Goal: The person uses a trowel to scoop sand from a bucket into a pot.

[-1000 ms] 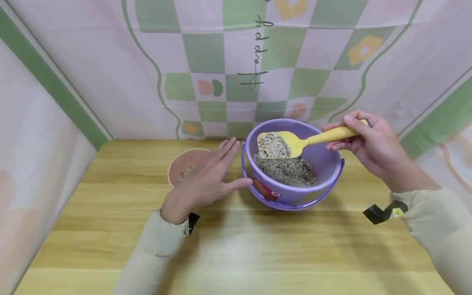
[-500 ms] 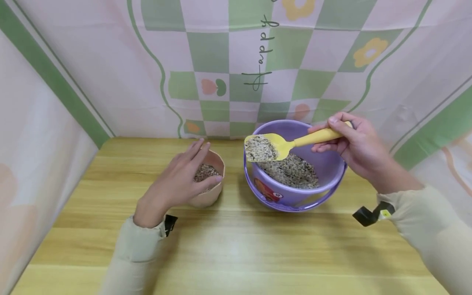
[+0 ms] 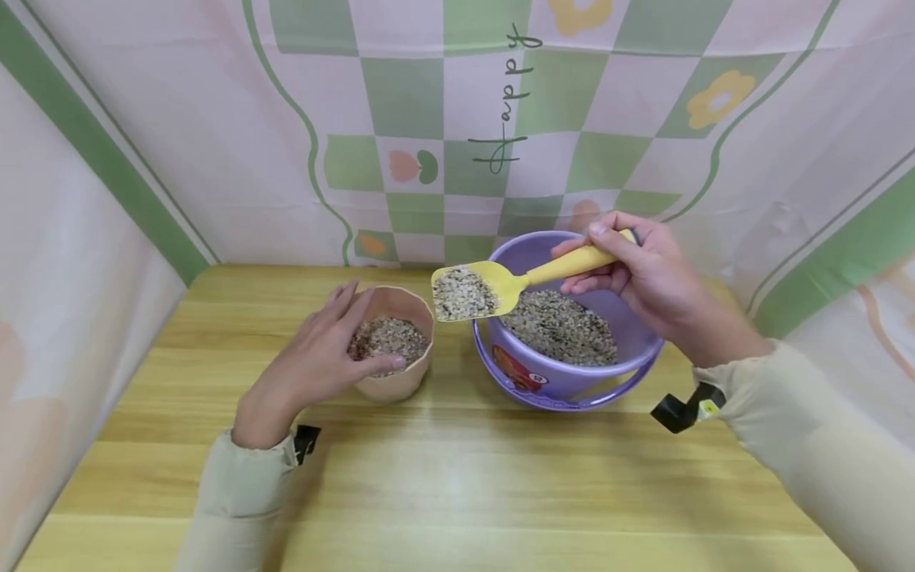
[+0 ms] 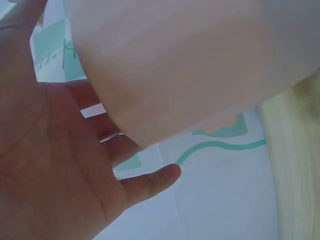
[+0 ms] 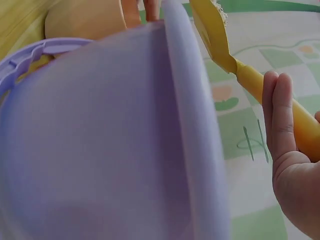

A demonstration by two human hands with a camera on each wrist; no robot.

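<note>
My right hand (image 3: 654, 274) pinches the handle of a yellow toy shovel (image 3: 511, 287). Pale speckled grit (image 3: 465, 294) is heaped on the shovel's blade, held level beyond the left rim of a purple bucket (image 3: 582, 369). More of this grit (image 3: 561, 326) fills the bucket's lower part. To the left stands a beige pot (image 3: 393, 387), partly filled with brownish grit (image 3: 389, 342). My left hand (image 3: 314, 345) is spread around the pot's left side, thumb in front and fingers behind. In the left wrist view the fingers (image 4: 150, 185) look fairly straight; firm contact cannot be made out.
Pot and bucket stand apart on a wooden table (image 3: 429, 485), near its back edge. A patterned cloth (image 3: 400, 95) hangs right behind them, with more cloth at both sides. The bucket's purple handle (image 3: 582, 403) hangs down in front.
My left hand has moved from above the pot and bucket rim to the pot's left side, and the pot now sits farther right. The loaded shovel has moved left.
</note>
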